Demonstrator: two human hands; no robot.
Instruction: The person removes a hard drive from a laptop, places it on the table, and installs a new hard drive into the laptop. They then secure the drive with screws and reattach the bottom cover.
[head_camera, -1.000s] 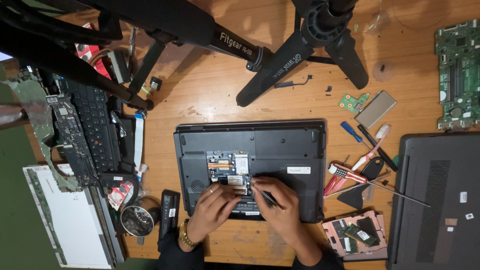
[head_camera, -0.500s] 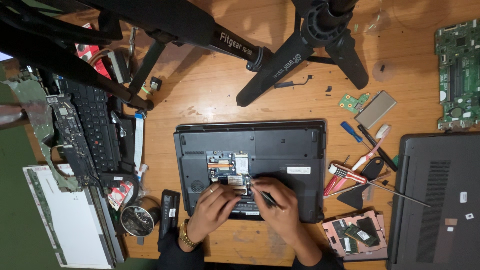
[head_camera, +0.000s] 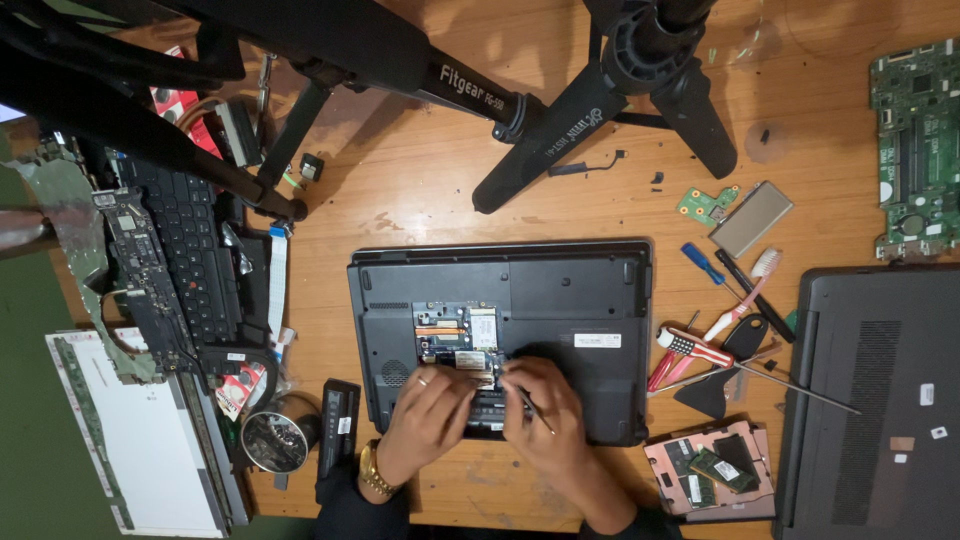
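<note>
Both hands are resting on a black laptop (head_camera: 560, 300) lying upside down on the wooden bench (head_camera: 420, 190). The right hand (head_camera: 540, 415) is gripping a thin tool (head_camera: 535, 415). The left hand (head_camera: 430, 415) is curling its fingers (head_camera: 455, 385), pressing by the open slot (head_camera: 455, 335) just beyond the fingertips. Farther away, black tripod legs (head_camera: 560, 130) are standing.

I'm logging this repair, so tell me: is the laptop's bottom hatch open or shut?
Open. The laptop lies underside up, and its hatch shows bare green boards and chips, with no cover over them. Both hands, left and right, work at its lower edge.
</note>
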